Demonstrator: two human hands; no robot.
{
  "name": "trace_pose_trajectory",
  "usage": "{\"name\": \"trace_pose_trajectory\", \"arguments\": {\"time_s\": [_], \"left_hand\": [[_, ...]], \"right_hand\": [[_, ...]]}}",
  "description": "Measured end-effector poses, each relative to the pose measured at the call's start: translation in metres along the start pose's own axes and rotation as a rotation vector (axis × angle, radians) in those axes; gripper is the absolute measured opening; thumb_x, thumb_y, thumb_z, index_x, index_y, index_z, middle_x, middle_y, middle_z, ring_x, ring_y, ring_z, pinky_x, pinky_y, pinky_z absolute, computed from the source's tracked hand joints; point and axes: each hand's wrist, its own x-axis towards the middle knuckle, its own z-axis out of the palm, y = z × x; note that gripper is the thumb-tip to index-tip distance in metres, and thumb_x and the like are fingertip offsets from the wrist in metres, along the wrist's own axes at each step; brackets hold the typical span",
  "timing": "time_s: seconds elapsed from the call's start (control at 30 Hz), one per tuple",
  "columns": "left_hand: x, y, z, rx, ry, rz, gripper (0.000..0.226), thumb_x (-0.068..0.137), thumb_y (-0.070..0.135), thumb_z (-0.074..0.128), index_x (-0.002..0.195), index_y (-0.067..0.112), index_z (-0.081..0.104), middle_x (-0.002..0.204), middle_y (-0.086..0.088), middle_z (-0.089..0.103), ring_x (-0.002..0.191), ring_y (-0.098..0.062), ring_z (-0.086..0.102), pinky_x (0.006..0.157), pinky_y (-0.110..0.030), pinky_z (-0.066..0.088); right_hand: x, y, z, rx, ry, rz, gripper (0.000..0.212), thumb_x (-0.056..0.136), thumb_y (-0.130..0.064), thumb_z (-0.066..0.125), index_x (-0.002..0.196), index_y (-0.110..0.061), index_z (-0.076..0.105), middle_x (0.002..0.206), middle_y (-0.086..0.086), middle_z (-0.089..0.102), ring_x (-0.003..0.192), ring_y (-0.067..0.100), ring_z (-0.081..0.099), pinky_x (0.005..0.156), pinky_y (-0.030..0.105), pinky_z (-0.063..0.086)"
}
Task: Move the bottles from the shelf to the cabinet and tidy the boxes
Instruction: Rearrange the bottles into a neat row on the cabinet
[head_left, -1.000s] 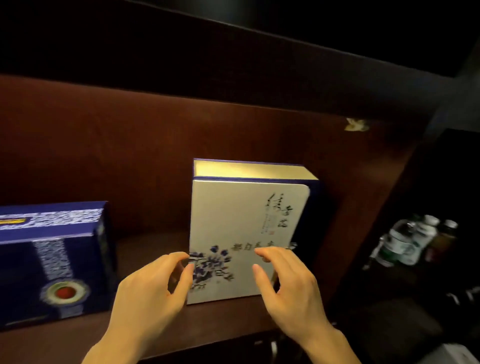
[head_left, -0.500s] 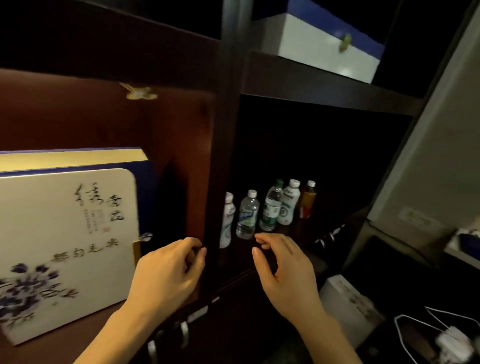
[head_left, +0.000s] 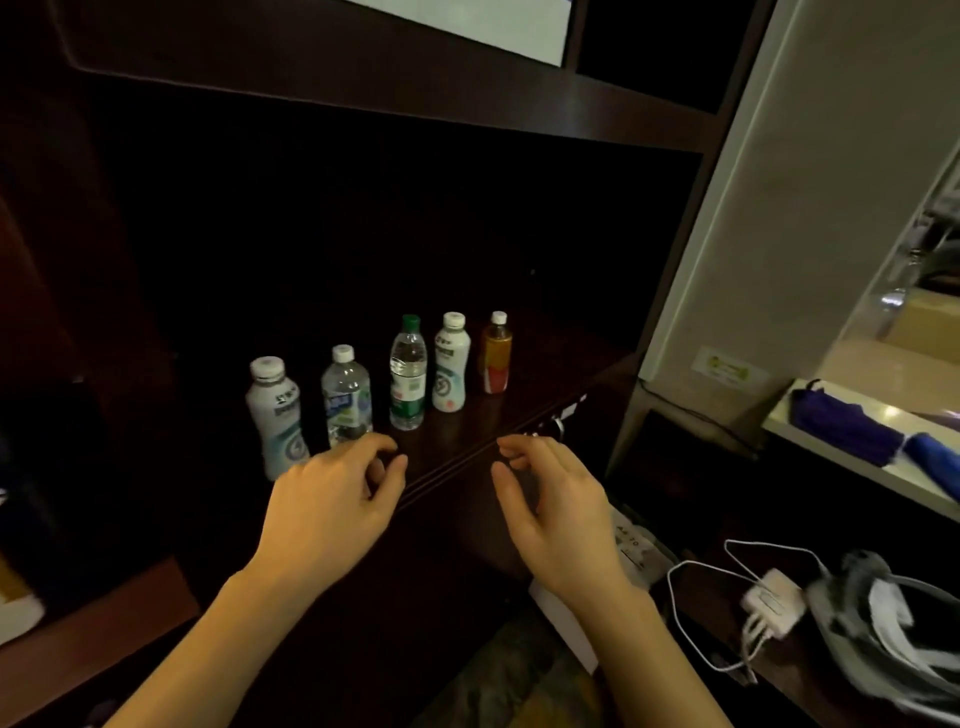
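Five bottles stood upright in a loose row on the dark shelf (head_left: 545, 374), all untouched. Both hands were empty and hovered at the shelf's front edge, fingers loosely curled and part open. Nearest the left hand (head_left: 332, 509) were the white milky bottle (head_left: 275, 415), just beyond its knuckles and to its outer side, and the clear water bottle with a white cap (head_left: 346, 397), directly past its fingertips and almost touching them in the head view. Farther off, ahead of the gap between the two hands, stood the green-capped water bottle (head_left: 408, 374), another white milky bottle (head_left: 451, 364) and the small amber drink bottle (head_left: 496, 356), the last lying farthest ahead of the right hand (head_left: 556, 514). By their look these were small plastic bottles, probably full, so each would be moderately heavy for one hand, and the clear ones likely thin-walled and prone to dent under a hard squeeze. Smooth labels could slip, so the sensible hold appeared to be around the mid-body or the waisted part below the shoulder, with thumb opposite fingers, one bottle per hand. Since they stood close together, a careless reach risked toppling a neighbour. No cabinet could be made out for certain.
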Motion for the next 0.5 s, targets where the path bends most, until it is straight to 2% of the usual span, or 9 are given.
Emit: {"name": "trace_pose_trajectory", "arguments": {"time_s": [0.17, 0.5], "left_hand": [[0.020, 0.006, 0.031, -0.008, -0.020, -0.023, 0.020, 0.091, 0.042, 0.061, 0.102, 0.027, 0.069, 0.067, 0.021, 0.055, 0.058, 0.003, 0.054, 0.049, -0.022, 0.043], [0.074, -0.017, 0.098, -0.093, -0.087, -0.002, 0.024, 0.092, 0.042, 0.060, 0.107, 0.026, 0.068, 0.070, 0.019, 0.058, 0.060, 0.001, 0.057, 0.053, -0.021, 0.044]], "right_hand": [[0.012, 0.033, 0.001, 0.017, 0.000, 0.038, 0.034, 0.097, -0.043, 0.050, 0.120, -0.023, 0.065, 0.102, -0.017, 0.062, 0.092, 0.000, 0.060, 0.074, 0.027, 0.054], [0.049, 0.078, 0.029, -0.014, -0.025, 0.129, 0.034, 0.097, -0.041, 0.052, 0.121, -0.023, 0.065, 0.108, -0.014, 0.063, 0.097, 0.003, 0.062, 0.076, 0.031, 0.056]]}}
